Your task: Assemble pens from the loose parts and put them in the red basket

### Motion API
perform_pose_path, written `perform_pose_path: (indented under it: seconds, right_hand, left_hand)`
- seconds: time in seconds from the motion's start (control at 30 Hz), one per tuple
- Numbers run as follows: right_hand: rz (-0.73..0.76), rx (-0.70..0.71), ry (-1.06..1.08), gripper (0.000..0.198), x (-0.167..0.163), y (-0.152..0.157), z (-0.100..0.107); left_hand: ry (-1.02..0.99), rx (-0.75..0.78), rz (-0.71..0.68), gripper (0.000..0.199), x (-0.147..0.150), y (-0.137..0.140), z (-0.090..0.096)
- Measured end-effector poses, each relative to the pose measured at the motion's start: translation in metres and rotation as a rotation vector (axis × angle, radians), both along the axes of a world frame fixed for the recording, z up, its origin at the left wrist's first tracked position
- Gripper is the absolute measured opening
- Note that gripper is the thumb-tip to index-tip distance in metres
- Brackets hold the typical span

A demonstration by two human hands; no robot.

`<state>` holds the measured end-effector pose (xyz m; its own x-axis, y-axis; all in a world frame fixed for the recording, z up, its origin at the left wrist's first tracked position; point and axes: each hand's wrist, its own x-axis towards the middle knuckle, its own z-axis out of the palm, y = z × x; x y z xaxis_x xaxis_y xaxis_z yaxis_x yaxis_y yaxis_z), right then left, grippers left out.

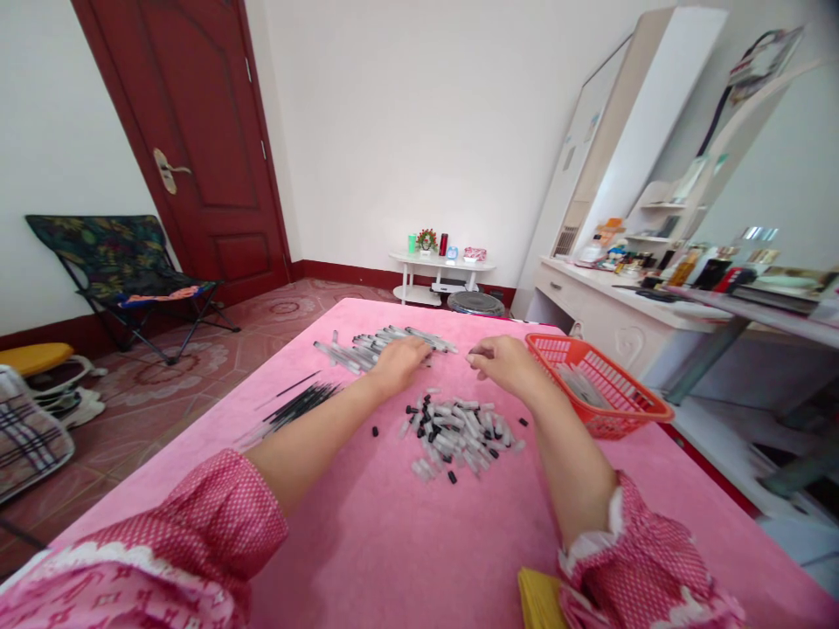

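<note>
My left hand (403,362) reaches over the right end of a pile of clear pen barrels (357,349), its fingers bent together and mostly hidden; what they grip cannot be made out. Across a small gap, my right hand (504,362) is closed in a pinch, with a small dark bit at the fingertips too blurred to name. Below and between both hands lies a heap of clear pen caps with black pieces (462,432). Thin dark pen refills (305,402) are bunched left of my left forearm.
A red plastic basket (613,411) holding clear pen parts stands at the table's right edge. Loose black pieces lie around the heap on the pink cloth (393,542). Something yellow (541,598) sits by my right sleeve. A dressing table (603,297) is beyond the basket.
</note>
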<state>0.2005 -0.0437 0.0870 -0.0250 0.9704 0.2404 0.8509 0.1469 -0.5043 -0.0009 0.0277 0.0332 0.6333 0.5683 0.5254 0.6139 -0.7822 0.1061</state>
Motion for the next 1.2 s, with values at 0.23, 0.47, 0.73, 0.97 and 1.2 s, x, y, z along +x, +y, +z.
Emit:
perform_pose_path:
  seconds: [0.23,0.47,0.73,0.97,1.2]
  right_hand:
    - [0.146,-0.005,0.377,0.025,-0.025,0.0,-0.009]
    - [0.233,-0.021,0.534,0.02,-0.053,-0.001,-0.02]
    - [0.376,-0.448,0.837,0.032,-0.053,-0.013,-0.01]
    - [0.243,-0.337,0.744,0.029,-0.061,-0.014,-0.011]
    - [0.063,0.024,0.065,0.018,-0.069,-0.016,-0.003]
  left_hand:
    - [-1.277,-0.909,-0.112,0.025,0.016,-0.028,0.013]
    - [-1.393,-1.152,-0.155,0.038,0.012,-0.05,0.003]
    - [-1.355,-1.293,-0.518,0.034,0.002,-0.046,0.004]
    - [-1.446,-1.232,-0.229,0.033,0.006,-0.046,0.006]
    - [-1.471,-1.079,0.01,0.037,0.017,-0.054,0.01]
